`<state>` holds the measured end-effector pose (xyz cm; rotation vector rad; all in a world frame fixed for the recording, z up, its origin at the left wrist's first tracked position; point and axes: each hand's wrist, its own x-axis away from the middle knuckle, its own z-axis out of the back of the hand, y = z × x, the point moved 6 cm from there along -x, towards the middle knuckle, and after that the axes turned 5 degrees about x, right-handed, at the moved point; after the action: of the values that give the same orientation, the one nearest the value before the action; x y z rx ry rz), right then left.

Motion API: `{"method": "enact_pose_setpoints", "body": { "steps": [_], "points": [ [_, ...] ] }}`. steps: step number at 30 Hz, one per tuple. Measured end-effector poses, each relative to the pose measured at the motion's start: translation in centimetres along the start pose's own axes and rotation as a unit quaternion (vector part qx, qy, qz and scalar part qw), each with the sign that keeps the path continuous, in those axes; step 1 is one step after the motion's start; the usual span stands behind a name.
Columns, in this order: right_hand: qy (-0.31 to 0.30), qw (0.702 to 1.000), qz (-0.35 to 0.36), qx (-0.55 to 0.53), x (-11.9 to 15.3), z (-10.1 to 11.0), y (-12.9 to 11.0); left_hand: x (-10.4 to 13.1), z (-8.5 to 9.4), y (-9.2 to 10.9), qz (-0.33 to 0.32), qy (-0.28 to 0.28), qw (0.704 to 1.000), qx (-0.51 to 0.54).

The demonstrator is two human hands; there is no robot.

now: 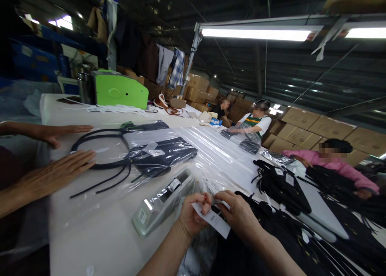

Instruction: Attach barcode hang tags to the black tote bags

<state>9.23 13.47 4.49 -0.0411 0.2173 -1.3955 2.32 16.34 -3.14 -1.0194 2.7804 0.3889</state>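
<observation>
In front of me, a white paper tag (217,224) with small print hangs between my two hands. My left hand (193,213) is closed with its fingers curled around the tag's upper left end. My right hand (238,212) pinches at a white edge beside it, which looks like part of the same tag; the fingertips partly hide it. Just left of my hands, a tape dispenser (161,201) sits on the white table (99,235). Beyond it, a black bag (163,151) with looped handles lies flat inside clear plastic. Several black bags (286,187) are piled on the right.
At the left, a co-worker's two hands (64,171) rest at the plastic over the handles. Clear plastic sheets (211,143) cover the table's middle. A green machine (120,90) and a steel flask (84,87) stand at the back. Several people work farther off, near stacked cartons (301,125).
</observation>
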Motion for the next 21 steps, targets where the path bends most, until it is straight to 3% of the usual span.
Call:
{"method": "enact_pose_setpoints", "body": {
  "steps": [6, 10, 12, 15, 21],
  "points": [
    [-0.02, 0.998, 0.05, -0.026, 0.1, -0.5, -0.9, -0.3, 0.5, -0.1, -0.008, -0.006, 1.0, -0.002],
    [-0.019, 0.988, 0.005, -0.155, 0.3, -0.2, -0.2, -0.3, 1.2, 0.1, -0.012, 0.003, 1.0, -0.003],
    [-0.022, 0.962, -0.041, -0.269, 0.5, 0.5, 0.6, -0.2, 1.5, 0.5, -0.021, 0.012, 1.0, 0.005],
    [-0.004, 0.901, -0.102, -0.422, 0.9, 2.1, 2.1, -0.2, 1.5, 0.7, -0.023, 0.02, 0.999, 0.01],
    [0.101, 0.8, -0.213, -0.552, 2.2, 3.6, 5.5, -0.3, 1.5, 0.7, -0.014, 0.062, 0.997, -0.046]
  ]
}}
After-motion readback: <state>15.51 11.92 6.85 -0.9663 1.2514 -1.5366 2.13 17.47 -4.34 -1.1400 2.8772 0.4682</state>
